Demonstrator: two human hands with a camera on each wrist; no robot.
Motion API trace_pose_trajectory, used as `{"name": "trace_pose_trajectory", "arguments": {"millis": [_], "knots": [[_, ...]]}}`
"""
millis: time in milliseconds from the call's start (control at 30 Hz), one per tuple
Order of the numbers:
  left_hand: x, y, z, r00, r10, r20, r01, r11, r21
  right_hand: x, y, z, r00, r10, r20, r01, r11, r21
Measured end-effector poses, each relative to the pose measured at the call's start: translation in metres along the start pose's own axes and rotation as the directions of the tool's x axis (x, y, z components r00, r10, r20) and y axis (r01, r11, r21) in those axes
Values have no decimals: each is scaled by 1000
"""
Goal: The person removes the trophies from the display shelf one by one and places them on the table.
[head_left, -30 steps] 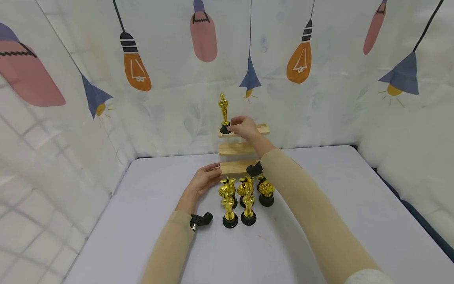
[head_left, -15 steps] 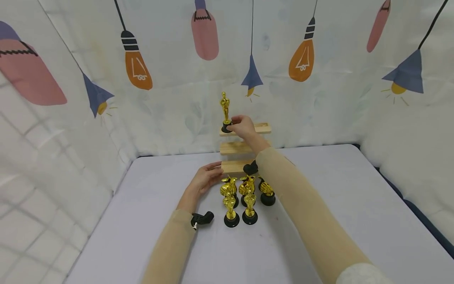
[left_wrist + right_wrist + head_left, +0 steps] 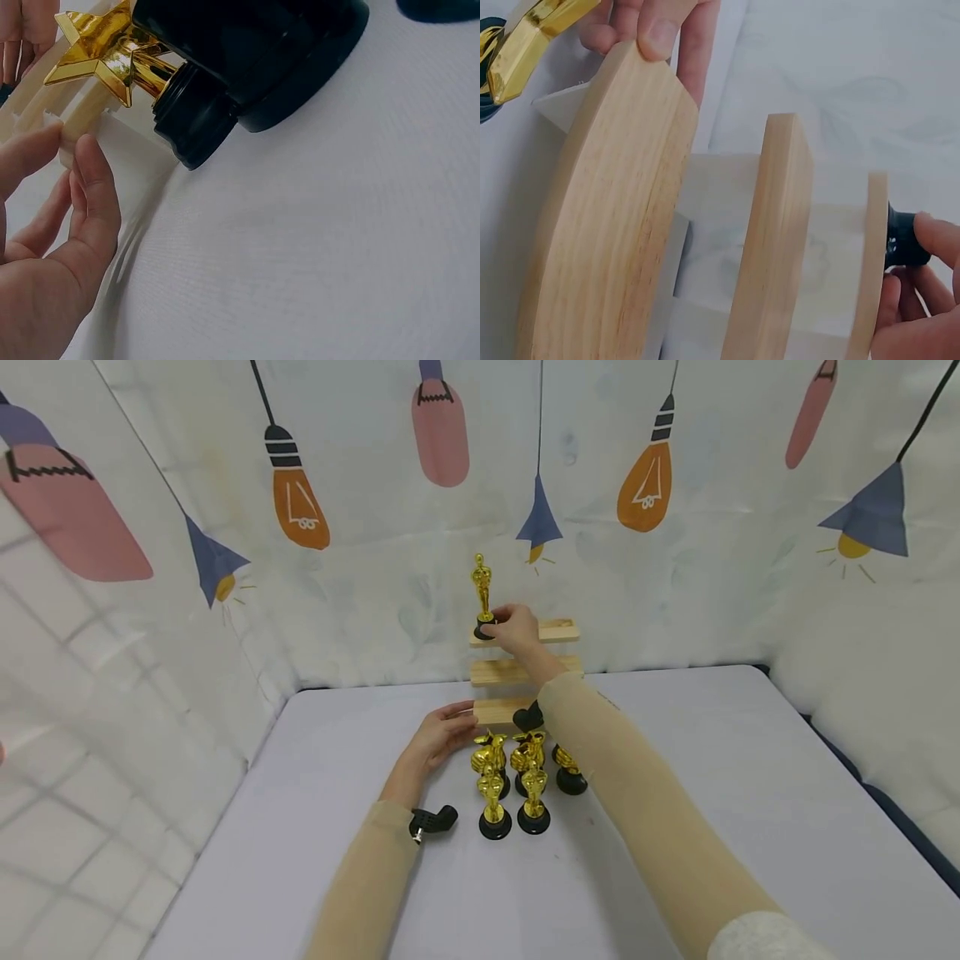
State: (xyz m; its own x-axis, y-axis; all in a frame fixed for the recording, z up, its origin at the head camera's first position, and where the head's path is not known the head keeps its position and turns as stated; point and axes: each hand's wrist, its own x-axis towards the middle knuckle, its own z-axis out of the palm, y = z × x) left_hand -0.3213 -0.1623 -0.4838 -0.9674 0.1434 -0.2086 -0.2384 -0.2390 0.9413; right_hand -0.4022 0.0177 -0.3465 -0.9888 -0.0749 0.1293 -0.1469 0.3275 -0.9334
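Note:
A gold human-figure trophy (image 3: 482, 585) stands upright at the left end of the top board (image 3: 558, 631) of a three-step wooden rack. My right hand (image 3: 519, 631) pinches its black base (image 3: 907, 238) between thumb and fingers, as the right wrist view shows from the side. Lower down, my left hand (image 3: 438, 735) grips the left end of the lowest board (image 3: 495, 712); the left wrist view has thumb (image 3: 34, 154) and fingers on either side of that end. Part of the top board is hidden behind my right hand.
Several gold trophies with black bases stand in front of the rack, among them a front-left one (image 3: 491, 793) and a front-right one (image 3: 534, 789). A star trophy (image 3: 112, 45) is near my left hand. The middle board (image 3: 498, 673) lies between the others. A patterned cloth (image 3: 360, 602) hangs behind.
My right hand and forearm have shifted slightly left, fingers closer around the trophy's base. The left hand keeps its place on the lowest board. The head view has turned a little left.

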Motion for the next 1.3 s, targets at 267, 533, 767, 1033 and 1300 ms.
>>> {"name": "trace_pose_trajectory", "arguments": {"millis": [267, 533, 767, 1033, 1300], "knots": [[-2, 0, 3, 1000, -1, -4, 1, 1000, 9, -3, 0, -1, 999, 12, -34, -13, 1000, -23], [-3, 0, 4, 1000, -8, -18, 8, 1000, 9, -4, 0, -2, 1000, 2, -31, -3, 999, -40], [-2, 0, 4, 1000, -8, -14, 9, 1000, 21, -5, 1, -3, 999, -40, -33, 39, 998, -45], [-4, 1, 6, 1000, -8, -25, 9, 1000, 17, -7, -4, -10, 1000, -26, -7, 25, 997, -75], [-5, 4, 5, 1000, -8, -26, 9, 1000, 21, -9, -9, -17, 999, -8, 46, 11, 998, -66]]}}
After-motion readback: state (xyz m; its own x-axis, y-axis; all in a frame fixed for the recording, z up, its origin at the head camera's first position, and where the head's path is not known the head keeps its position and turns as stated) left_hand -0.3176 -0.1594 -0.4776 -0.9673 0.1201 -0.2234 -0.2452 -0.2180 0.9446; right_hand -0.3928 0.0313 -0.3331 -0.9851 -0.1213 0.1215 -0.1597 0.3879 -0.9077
